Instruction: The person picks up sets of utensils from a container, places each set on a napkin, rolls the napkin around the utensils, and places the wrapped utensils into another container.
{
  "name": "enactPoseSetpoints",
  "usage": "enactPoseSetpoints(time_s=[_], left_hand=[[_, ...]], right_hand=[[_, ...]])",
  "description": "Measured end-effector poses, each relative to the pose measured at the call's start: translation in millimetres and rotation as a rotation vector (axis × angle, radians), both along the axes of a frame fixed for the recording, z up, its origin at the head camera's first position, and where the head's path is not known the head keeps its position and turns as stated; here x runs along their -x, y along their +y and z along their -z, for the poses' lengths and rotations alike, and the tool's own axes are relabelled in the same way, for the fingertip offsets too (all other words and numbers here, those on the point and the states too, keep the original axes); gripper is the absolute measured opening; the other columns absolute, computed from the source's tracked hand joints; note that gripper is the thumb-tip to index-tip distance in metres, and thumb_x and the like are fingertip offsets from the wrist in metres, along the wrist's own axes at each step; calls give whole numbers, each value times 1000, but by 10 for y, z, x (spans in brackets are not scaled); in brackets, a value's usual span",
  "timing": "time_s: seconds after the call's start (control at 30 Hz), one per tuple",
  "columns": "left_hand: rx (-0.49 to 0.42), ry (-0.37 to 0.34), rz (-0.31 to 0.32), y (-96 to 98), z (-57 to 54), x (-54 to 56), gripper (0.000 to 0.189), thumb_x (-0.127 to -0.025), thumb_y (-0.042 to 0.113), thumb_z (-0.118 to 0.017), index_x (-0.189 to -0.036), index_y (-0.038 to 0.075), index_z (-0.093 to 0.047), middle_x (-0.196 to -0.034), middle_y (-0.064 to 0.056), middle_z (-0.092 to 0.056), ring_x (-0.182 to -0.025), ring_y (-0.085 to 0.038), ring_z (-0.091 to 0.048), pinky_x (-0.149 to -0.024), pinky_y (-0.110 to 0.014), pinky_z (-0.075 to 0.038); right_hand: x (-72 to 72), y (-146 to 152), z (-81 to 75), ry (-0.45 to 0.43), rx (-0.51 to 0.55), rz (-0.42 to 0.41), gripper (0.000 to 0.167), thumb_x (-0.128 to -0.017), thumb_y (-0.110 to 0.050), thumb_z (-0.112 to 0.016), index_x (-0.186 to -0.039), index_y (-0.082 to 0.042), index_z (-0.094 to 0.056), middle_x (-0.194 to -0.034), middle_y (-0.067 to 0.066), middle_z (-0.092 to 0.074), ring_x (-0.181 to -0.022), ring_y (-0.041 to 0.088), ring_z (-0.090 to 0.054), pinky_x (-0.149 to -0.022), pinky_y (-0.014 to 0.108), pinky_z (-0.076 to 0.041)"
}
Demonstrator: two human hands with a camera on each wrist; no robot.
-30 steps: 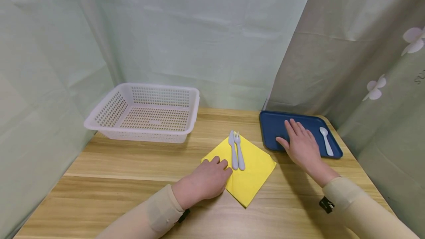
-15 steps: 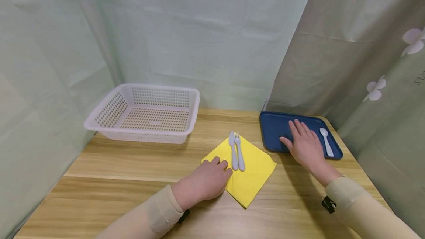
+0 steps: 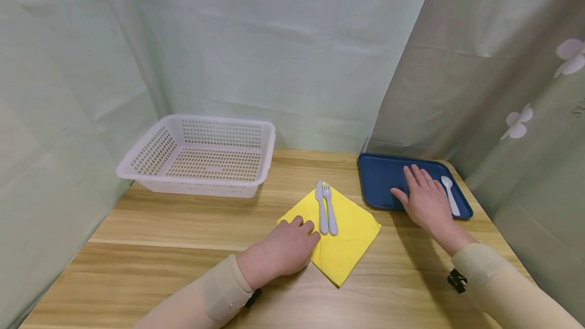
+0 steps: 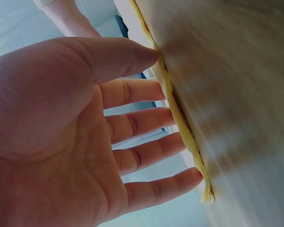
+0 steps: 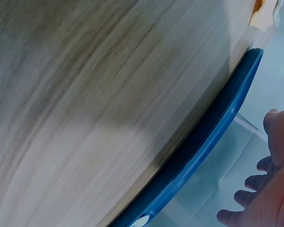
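Note:
A yellow napkin (image 3: 347, 232) lies flat on the table, one corner toward me. Side by side on it rest a grey knife (image 3: 322, 212) and a grey fork (image 3: 331, 212). My left hand (image 3: 288, 248) rests its fingertips on the napkin's left edge (image 4: 182, 120). In the left wrist view its fingers (image 4: 149, 151) are nearly straight and the thumb touches the edge too. My right hand (image 3: 427, 202) hovers with spread fingers over the blue tray (image 3: 381, 182); the right wrist view shows it apart from the tray. A white spoon (image 3: 450, 196) lies at the tray's right side.
A white perforated basket (image 3: 201, 184) stands at the back left of the wooden table (image 3: 173, 268). Pale curtains (image 3: 283, 55) hang close behind and on both sides. The tray sits near the table's back right corner.
My right hand has drifted a little rightward over the tray, nearer to the spoon. The left hand, napkin, knife and fork stay in place.

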State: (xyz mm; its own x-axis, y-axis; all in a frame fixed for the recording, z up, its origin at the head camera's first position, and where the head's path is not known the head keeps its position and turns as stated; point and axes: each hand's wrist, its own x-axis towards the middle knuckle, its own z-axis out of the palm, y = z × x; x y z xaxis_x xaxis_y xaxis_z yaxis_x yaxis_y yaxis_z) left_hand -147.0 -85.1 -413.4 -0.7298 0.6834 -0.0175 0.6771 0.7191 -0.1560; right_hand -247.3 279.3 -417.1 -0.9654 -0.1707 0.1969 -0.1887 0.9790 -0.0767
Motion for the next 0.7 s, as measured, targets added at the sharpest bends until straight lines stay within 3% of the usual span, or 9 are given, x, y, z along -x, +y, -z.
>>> enactPoseSetpoints(time_s=[0.7], left_hand=[[19,-10,-5,1,-14,-6,18,-104,26,-70,-118,15,-73,-108,-3,-64,-95,-24,-57,-69,-41,-53]], right_hand=[[24,152,12,-13,-28,34,84,-114,-51,-55,-170,6,-28,-173,36,-27,-159,57,-24,-125,74,-20]])
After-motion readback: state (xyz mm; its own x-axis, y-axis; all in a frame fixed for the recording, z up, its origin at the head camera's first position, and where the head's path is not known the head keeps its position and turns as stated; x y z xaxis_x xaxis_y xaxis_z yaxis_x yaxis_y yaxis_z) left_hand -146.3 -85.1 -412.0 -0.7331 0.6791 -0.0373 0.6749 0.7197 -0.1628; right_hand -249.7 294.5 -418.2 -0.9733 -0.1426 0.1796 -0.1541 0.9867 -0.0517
